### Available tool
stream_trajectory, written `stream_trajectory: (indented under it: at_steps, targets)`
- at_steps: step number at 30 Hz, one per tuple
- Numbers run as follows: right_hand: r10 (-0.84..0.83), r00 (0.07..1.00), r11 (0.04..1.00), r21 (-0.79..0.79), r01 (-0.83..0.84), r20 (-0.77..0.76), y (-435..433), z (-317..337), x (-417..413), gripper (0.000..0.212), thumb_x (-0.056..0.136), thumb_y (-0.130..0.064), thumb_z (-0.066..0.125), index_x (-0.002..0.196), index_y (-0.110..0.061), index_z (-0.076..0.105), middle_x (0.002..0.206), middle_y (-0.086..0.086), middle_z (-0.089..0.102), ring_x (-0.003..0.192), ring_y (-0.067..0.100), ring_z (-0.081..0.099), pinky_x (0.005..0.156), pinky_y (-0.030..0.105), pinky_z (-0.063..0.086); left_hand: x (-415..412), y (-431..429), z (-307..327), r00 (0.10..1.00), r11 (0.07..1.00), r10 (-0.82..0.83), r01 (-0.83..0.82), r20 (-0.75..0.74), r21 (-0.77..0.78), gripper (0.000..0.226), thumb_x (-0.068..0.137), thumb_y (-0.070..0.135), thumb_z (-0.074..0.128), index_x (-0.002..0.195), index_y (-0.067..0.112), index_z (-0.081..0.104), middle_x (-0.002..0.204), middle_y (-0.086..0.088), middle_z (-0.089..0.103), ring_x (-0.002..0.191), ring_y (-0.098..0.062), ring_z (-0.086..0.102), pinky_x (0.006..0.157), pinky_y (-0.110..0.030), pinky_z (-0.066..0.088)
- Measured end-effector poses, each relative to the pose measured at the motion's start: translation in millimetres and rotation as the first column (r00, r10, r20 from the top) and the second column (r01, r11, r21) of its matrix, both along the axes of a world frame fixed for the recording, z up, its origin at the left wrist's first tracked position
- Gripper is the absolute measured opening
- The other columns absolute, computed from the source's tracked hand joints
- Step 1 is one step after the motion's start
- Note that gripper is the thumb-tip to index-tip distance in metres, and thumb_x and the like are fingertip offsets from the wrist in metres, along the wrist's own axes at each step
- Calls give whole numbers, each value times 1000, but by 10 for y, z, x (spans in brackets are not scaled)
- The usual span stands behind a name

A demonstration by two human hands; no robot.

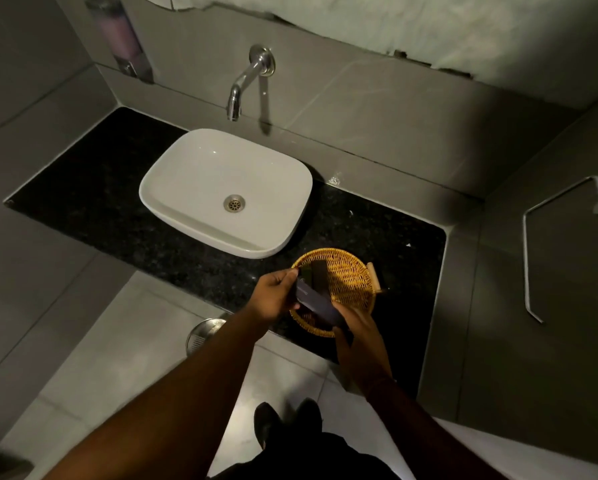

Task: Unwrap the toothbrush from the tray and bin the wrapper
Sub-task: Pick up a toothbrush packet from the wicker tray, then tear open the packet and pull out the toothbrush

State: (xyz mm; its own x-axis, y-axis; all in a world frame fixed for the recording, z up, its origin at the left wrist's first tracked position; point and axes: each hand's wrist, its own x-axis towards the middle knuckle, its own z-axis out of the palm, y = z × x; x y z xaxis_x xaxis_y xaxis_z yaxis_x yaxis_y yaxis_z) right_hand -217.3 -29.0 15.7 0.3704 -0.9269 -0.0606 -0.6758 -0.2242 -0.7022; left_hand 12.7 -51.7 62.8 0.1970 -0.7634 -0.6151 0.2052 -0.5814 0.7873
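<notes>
Black speckled stone forms the counter (93,202), set between grey tiled walls, with a white basin (200,174) resting on it at centre and a chrome tap (245,81) reaching out from the far wall above. On the near right part of the counter sits a round wicker tray (353,275), with a dark flat packet (320,277) lying in its left side and a small pale roll (373,273) just beside its right rim. Over the tray's near left edge both hands hold a long dark wrapped toothbrush packet (316,304), tilted from far left to near right. The left hand (273,296) pinches its far end between thumb and fingers; the right hand (356,336) grips its near end, fingers curled around it. Below the counter edge on the left, a round metal bin lid (204,332) shows on the pale floor.
</notes>
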Motion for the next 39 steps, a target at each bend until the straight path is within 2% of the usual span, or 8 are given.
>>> stream_trajectory:
  at_steps: [7,14,18,20,23,27,33,39]
  targets:
    - [19,1000,1000,2,-19,-10,-23,103,43,52,98,-21,67,149,-18,57,149,-1,58,136,18,55,105,28,48,90,109,175,976,993,121,-117,-180,33,51,116,34,46,148,-4,59,144,-37,65,138,-55,61,117,-64,49]
    - [40,999,999,-20,-40,1,-59,224,254,52,89,-22,72,140,-21,63,130,-2,67,116,19,66,91,28,54,89,173,227,978,978,177,-187,-107,-90,33,102,38,74,115,9,82,102,-17,83,94,-32,79,85,-43,68]
    - [23,999,1000,19,-24,45,-103,255,365,50,88,-22,76,136,-23,63,128,-5,69,118,16,66,97,36,59,123,134,284,948,952,297,-303,-114,-34,48,105,52,62,103,10,85,86,-12,85,74,-21,79,79,-40,68]
    - [2,999,998,56,-4,42,-140,279,411,50,87,-24,78,135,-26,63,126,-7,71,118,13,66,98,36,59,148,101,314,923,955,295,-295,-249,38,56,107,65,45,95,20,78,79,-1,77,79,-23,73,87,-41,60]
    - [-91,991,988,136,77,99,-228,318,496,55,85,-29,82,137,-26,64,119,-5,75,109,12,70,94,36,61,116,90,344,948,992,126,-121,-292,34,64,105,75,31,125,33,75,109,0,81,106,-24,74,89,-38,53]
    - [-46,993,993,109,34,110,-328,396,616,59,83,-32,82,138,-28,61,115,-15,70,103,0,64,89,20,55,-119,103,303,974,995,30,-52,-227,-90,31,110,43,57,127,24,75,133,-21,77,130,-43,71,98,-42,61]
    - [-244,909,940,314,135,338,-394,646,647,34,78,-48,62,106,-34,75,97,-17,77,89,1,74,79,23,62,-211,89,364,978,972,145,-170,-151,-164,21,109,29,64,117,19,79,96,-3,84,88,-18,79,72,-29,65]
    - [-497,767,790,578,205,406,-577,1099,760,35,83,-69,56,89,-40,75,87,-20,78,79,10,79,71,34,60,-41,181,577,986,957,-165,164,20,-240,30,106,28,68,115,2,79,74,-15,68,48,-21,62,46,-26,54]
